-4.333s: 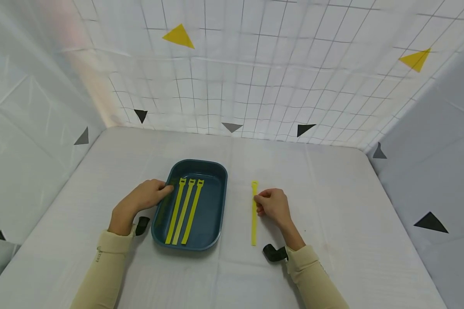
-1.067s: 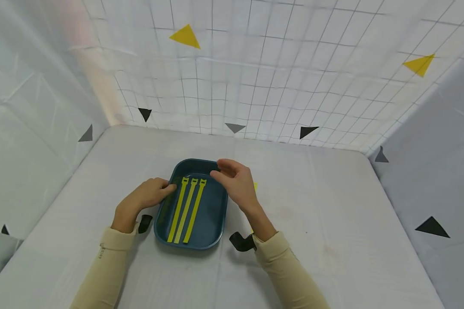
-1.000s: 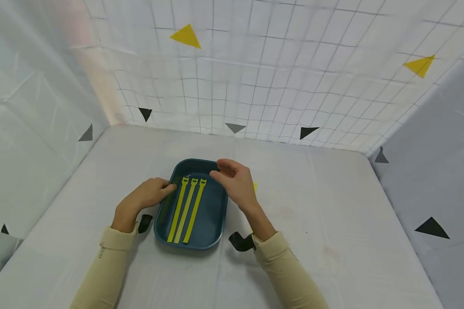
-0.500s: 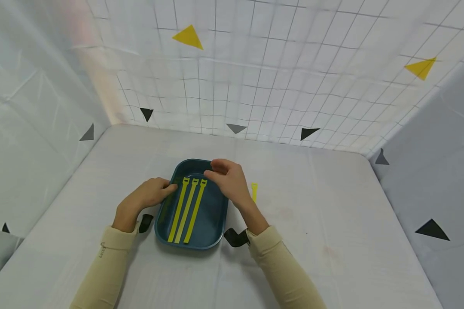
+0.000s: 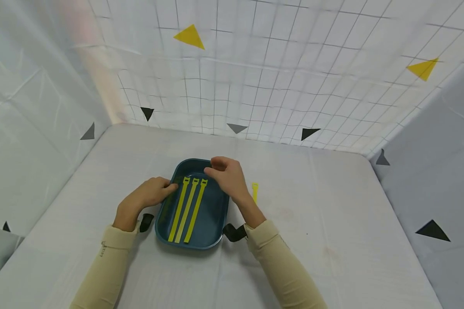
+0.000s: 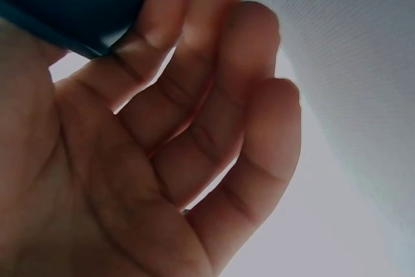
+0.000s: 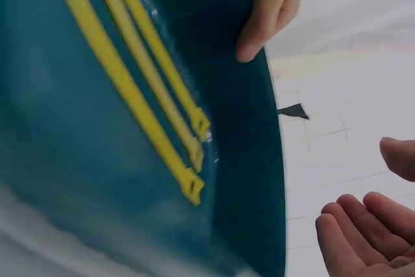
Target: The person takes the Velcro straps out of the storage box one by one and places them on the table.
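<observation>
A dark teal tray (image 5: 215, 214) lies on the white-covered table with three yellow cable ties (image 5: 187, 210) side by side in it, slotted heads at the far end. My left hand (image 5: 151, 192) grips the tray's left rim, thumb inside; the left wrist view shows its fingers (image 6: 214, 95) bent at the outer wall. Over the tray's far right corner is my right hand (image 5: 230, 178). Its thumb and bent fingers stand apart with nothing between them, as the right wrist view shows. Another yellow cable tie (image 5: 255, 193) lies right of the tray, its lower part hidden behind my right wrist.
Black wrist cameras (image 5: 233, 232) sit at both cuffs; the right one is close to the tray's near right corner. White sheeting (image 5: 270, 86) with grid lines and triangle markers encloses the table at the back and sides.
Earlier my right hand was at the loose cable tie on the table. It has moved left to the tray's far right corner, leaving that tie behind. My left hand stays on the rim.
</observation>
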`<action>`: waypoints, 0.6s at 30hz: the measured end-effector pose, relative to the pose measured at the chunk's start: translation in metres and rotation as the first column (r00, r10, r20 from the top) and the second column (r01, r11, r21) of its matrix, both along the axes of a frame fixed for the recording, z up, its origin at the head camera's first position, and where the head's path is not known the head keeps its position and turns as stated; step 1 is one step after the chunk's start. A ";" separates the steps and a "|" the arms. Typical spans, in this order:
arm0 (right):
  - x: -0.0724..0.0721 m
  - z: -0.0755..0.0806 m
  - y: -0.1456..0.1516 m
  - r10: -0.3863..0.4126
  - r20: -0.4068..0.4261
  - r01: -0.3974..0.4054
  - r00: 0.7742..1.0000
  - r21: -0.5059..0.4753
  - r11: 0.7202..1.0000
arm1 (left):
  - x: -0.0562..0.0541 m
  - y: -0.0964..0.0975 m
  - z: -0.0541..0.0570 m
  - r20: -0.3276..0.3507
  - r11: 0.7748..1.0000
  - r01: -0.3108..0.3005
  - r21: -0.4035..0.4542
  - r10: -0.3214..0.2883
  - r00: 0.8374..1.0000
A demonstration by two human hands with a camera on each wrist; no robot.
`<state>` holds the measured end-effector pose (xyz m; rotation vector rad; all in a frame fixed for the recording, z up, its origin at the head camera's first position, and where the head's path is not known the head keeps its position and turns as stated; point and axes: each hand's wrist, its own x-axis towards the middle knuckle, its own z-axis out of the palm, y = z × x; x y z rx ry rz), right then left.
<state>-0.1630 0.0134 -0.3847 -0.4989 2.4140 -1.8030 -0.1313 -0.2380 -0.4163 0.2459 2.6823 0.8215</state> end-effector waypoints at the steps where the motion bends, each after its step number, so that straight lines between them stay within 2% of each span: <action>1: 0.000 0.002 -0.001 0.004 -0.002 -0.004 1.000 0.005 1.000 | 0.000 0.000 0.001 0.001 1.000 0.000 0.001 0.000 1.000; 8: -0.002 0.008 -0.013 0.040 0.005 -0.040 0.999 0.057 0.998 | 0.000 0.001 0.001 0.026 1.000 -0.011 0.003 0.011 1.000; 18: -0.014 -0.006 -0.027 0.039 0.032 -0.043 0.999 0.157 0.987 | -0.001 -0.001 0.001 0.027 1.000 -0.005 0.017 0.004 1.000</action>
